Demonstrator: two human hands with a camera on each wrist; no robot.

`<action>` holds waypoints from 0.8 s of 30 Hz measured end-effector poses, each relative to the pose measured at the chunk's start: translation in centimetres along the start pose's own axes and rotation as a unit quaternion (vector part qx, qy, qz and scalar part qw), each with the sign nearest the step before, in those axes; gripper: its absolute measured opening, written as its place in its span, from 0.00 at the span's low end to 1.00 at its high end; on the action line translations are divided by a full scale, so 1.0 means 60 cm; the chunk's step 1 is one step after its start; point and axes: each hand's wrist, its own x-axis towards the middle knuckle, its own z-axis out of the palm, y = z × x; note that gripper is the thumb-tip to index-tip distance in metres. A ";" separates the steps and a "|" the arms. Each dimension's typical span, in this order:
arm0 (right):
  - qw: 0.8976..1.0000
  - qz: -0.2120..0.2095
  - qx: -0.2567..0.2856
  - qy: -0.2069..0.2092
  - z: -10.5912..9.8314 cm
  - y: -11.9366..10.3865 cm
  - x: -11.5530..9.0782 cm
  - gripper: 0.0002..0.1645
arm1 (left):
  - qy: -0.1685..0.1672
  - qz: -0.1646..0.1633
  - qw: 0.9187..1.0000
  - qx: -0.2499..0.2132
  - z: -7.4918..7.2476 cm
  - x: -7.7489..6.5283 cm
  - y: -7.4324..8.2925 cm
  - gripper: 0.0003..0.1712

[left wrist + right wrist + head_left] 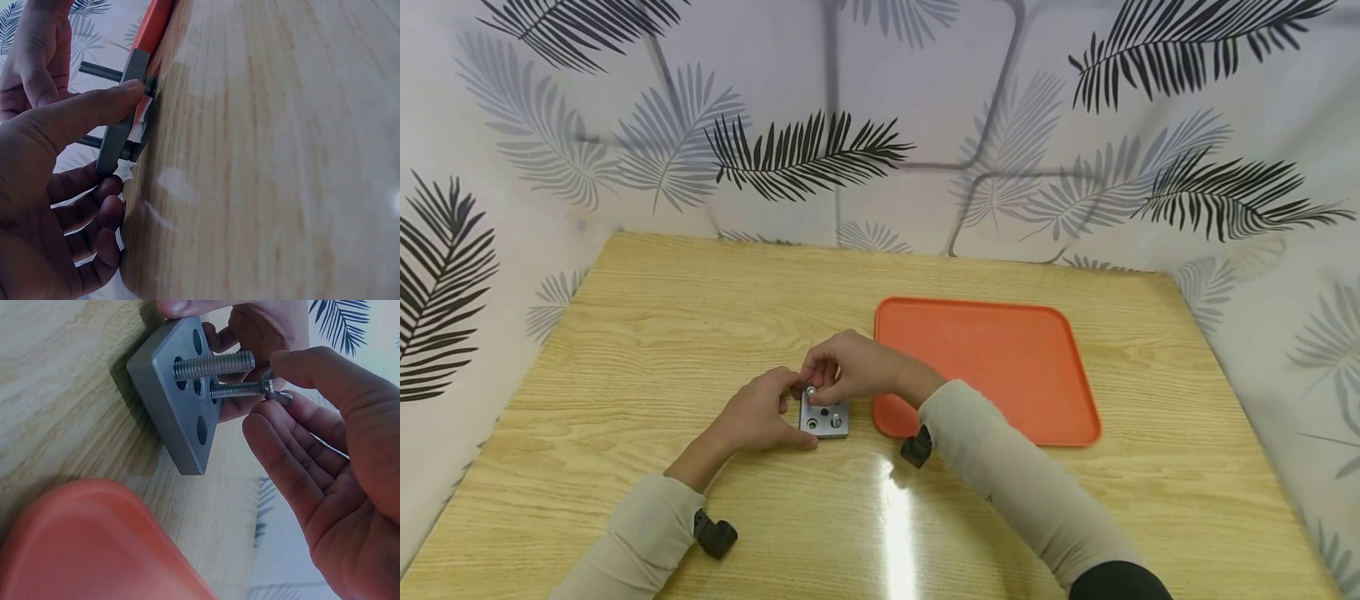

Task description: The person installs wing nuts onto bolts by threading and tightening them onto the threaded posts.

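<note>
A small grey metal plate with several holes is held by its edges in my left hand, thumb on the near side and fingers at the far side. Two threaded bolts stand up through it; one bolt has a bare end. At the tip of the other bolt sits a small wing nut, which my right hand pinches between thumb and fingers. Below the plate, in the left wrist view, the bolt heads show between it and the wooden table.
An orange-red tray lies on the wooden table just right of the plate. A leaf-patterned cloth hangs behind the table and at its sides. Each sleeve carries a small black wrist camera.
</note>
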 end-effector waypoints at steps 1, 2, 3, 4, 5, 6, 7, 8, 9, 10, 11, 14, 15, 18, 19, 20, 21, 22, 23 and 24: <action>1.000 0.000 -0.001 0.002 0.001 0.000 0.000 0.13 | 0.000 0.000 1.000 0.000 0.000 0.000 0.000 0.40; 1.000 0.001 0.000 0.003 0.002 0.000 0.001 0.12 | 0.000 -0.001 1.000 0.000 0.000 0.000 -0.001 0.40; 1.000 0.002 0.001 0.004 0.002 0.001 0.001 0.12 | 0.000 -0.001 1.000 0.000 0.001 0.000 -0.001 0.40; 1.000 0.004 0.004 0.005 0.003 0.001 0.001 0.12 | 0.000 -0.001 1.000 0.001 0.001 0.000 -0.001 0.40; 1.000 0.005 0.005 0.006 0.004 0.001 0.001 0.11 | 0.001 -0.002 1.000 0.000 0.001 0.000 -0.001 0.40; 1.000 0.006 0.006 0.007 0.004 0.001 0.001 0.10 | 0.001 -0.002 1.000 0.001 0.001 0.000 -0.002 0.40; 1.000 0.009 0.008 0.008 0.005 0.002 0.002 0.10 | 0.001 -0.002 1.000 0.001 0.001 0.000 -0.002 0.40; 1.000 0.010 0.009 0.009 0.005 0.002 0.002 0.09 | 0.001 -0.003 1.000 0.001 0.001 0.000 -0.002 0.39; 1.000 0.010 0.008 0.010 0.006 0.003 0.002 0.08 | 0.001 -0.003 1.000 0.001 0.001 0.001 -0.002 0.39; 1.000 0.009 0.007 0.011 0.006 0.003 0.001 0.08 | 0.000 -0.003 1.000 0.001 0.001 0.000 -0.002 0.39; 1.000 0.008 0.005 0.011 0.007 0.004 0.001 0.07 | 0.000 -0.003 1.000 0.001 0.000 0.000 -0.002 0.38; 1.000 -0.001 -0.003 0.012 0.008 0.006 0.001 0.06 | -0.001 -0.004 1.000 0.000 0.000 0.000 -0.002 0.37; 1.000 -0.004 -0.006 0.011 0.008 0.007 0.001 0.07 | -0.001 -0.004 1.000 0.000 0.000 0.000 -0.002 0.37; 1.000 -0.014 -0.014 0.010 0.008 0.009 0.000 0.09 | -0.002 -0.005 1.000 -0.001 -0.001 0.000 -0.001 0.37; 1.000 -0.017 -0.015 0.010 0.008 0.009 -0.001 0.09 | -0.002 -0.005 1.000 -0.001 -0.001 0.000 -0.001 0.37; 1.000 -0.019 -0.017 0.010 0.007 0.010 -0.002 0.10 | -0.002 -0.004 1.000 -0.001 -0.001 -0.001 -0.001 0.38; 1.000 -0.021 -0.016 0.010 0.007 0.010 -0.002 0.10 | -0.002 -0.004 1.000 -0.002 -0.001 -0.001 -0.001 0.38; 1.000 -0.023 -0.014 0.010 0.007 0.011 -0.003 0.11 | -0.002 -0.004 1.000 -0.002 -0.001 -0.001 -0.001 0.38; 1.000 -0.024 -0.011 0.010 0.006 0.011 -0.004 0.11 | -0.002 -0.004 1.000 -0.002 -0.001 -0.001 -0.001 0.38; 1.000 -0.027 -0.009 0.011 0.006 0.012 -0.004 0.11 | -0.002 -0.004 1.000 -0.003 -0.001 -0.001 -0.001 0.38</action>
